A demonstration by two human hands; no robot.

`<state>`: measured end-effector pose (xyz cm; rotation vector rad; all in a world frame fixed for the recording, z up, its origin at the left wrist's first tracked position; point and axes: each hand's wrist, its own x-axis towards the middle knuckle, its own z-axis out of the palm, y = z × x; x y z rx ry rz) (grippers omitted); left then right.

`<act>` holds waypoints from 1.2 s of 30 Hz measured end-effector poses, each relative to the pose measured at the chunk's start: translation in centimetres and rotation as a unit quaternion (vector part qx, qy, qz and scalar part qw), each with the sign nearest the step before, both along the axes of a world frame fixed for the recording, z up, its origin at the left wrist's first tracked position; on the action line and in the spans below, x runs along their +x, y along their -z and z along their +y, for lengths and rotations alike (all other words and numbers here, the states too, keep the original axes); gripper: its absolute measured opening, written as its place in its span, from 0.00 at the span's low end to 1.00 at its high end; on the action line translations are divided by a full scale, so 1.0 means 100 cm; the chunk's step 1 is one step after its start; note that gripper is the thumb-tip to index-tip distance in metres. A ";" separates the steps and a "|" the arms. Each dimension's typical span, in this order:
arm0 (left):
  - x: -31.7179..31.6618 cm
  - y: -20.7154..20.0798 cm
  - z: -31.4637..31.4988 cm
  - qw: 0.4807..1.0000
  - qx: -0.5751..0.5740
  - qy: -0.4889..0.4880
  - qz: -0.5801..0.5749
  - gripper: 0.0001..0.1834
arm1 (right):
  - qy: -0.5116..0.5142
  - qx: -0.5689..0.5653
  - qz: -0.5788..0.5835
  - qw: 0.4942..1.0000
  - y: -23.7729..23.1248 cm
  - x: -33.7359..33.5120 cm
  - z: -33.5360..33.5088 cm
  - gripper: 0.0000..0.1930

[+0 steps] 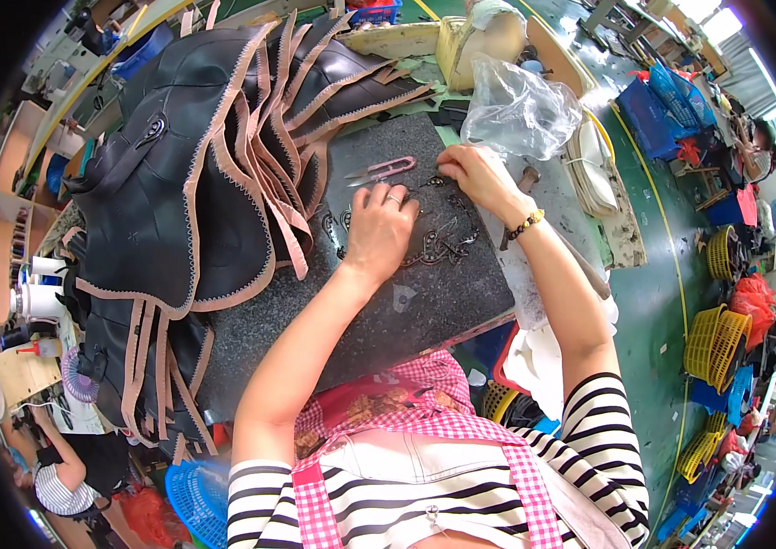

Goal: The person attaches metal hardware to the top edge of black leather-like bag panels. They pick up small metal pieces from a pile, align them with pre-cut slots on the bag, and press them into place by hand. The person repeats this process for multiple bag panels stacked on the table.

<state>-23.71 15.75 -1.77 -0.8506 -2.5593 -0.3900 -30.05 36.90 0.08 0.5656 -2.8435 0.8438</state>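
Observation:
Over a dark speckled stone slab [306, 320], my left hand [377, 233] rests with its fingers curled down and together. Whatever lies under those fingertips is hidden. My right hand [487, 183], with a beaded bracelet on its wrist, is closed in a pinch at the slab's far right; what it pinches is too small to name. Between and below the hands lie several small dark metal fittings [443, 247], like buckles or links, in a loose cluster. Pink-handled thread snips [394, 167] lie just beyond my left hand, blades pointing left.
Black leather pieces [150, 210] with tan zigzag-stitched edges are heaped at the left, overlapping the slab. A hammer [528, 179] lies beside my right forearm. Behind it is a clear plastic bag [521, 114]. Yellow baskets [716, 346] stand on the green floor. Another person [68, 476] sits lower left.

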 end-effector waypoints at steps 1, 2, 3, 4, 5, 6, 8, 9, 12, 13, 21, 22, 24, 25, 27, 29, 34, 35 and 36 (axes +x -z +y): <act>-0.001 0.000 0.000 1.000 0.017 0.000 -0.007 0.09 | 0.004 -0.004 0.010 1.000 -0.001 0.000 0.000 0.07; -0.001 0.000 0.000 0.999 0.034 0.001 -0.015 0.09 | 0.013 -0.029 -0.042 0.999 -0.001 -0.002 0.002 0.08; -0.001 0.000 0.000 0.999 0.049 0.000 -0.023 0.09 | 0.022 -0.053 -0.095 0.994 -0.001 -0.004 0.005 0.08; -0.001 -0.001 -0.001 0.997 0.064 0.001 -0.031 0.09 | 0.032 -0.078 -0.147 0.986 -0.001 -0.006 0.008 0.09; -0.001 -0.002 -0.002 0.996 0.079 0.002 -0.039 0.09 | 0.021 -0.095 -0.145 0.985 0.002 -0.008 0.012 0.09; -0.002 -0.002 -0.002 0.996 0.080 0.004 -0.040 0.09 | 0.009 -0.112 -0.142 0.983 0.008 -0.009 0.015 0.09; -0.002 -0.001 -0.004 0.996 0.080 0.004 -0.044 0.09 | 0.004 -0.121 -0.138 0.983 0.004 -0.009 0.010 0.09; -0.002 -0.001 -0.004 0.996 0.080 0.003 -0.043 0.09 | 0.012 -0.113 -0.134 0.984 0.002 -0.008 0.007 0.09; -0.001 -0.002 -0.004 0.996 0.083 0.006 -0.042 0.09 | 0.005 -0.052 -0.045 0.998 0.000 -0.004 0.004 0.09; 0.000 -0.003 -0.005 0.995 0.086 0.008 -0.042 0.09 | -0.004 -0.027 -0.002 1.000 -0.001 -0.004 0.003 0.09; -0.001 -0.006 -0.006 0.994 0.093 0.002 -0.051 0.09 | -0.087 0.054 0.000 0.995 -0.006 0.012 -0.008 0.07; 0.000 -0.005 -0.006 0.995 0.091 0.002 -0.051 0.09 | -0.092 0.061 -0.005 0.994 -0.007 0.013 -0.009 0.07; 0.000 -0.004 -0.007 0.995 0.087 -0.001 -0.050 0.09 | -0.054 0.102 -0.044 0.992 -0.013 0.013 -0.009 0.08; 0.000 -0.004 -0.007 0.995 0.085 -0.002 -0.049 0.09 | -0.033 0.123 -0.063 0.990 -0.016 0.014 -0.009 0.09; 0.000 -0.004 -0.007 0.996 0.083 -0.003 -0.046 0.09 | 0.002 0.136 -0.070 0.988 -0.017 0.016 -0.008 0.11; 0.000 -0.004 -0.007 0.996 0.079 -0.002 -0.043 0.09 | 0.043 0.141 -0.076 0.986 -0.017 0.017 -0.007 0.14; 0.007 -0.010 -0.007 0.994 0.096 0.007 -0.049 0.09 | 0.083 0.150 -0.064 0.983 -0.019 0.026 -0.002 0.13; 0.010 -0.012 -0.008 0.994 0.101 0.007 -0.050 0.09 | 0.042 0.123 -0.079 0.988 -0.021 0.030 0.005 0.12; 0.012 -0.015 -0.011 0.993 0.111 0.008 -0.050 0.09 | 0.000 0.096 -0.093 0.991 -0.023 0.036 0.014 0.11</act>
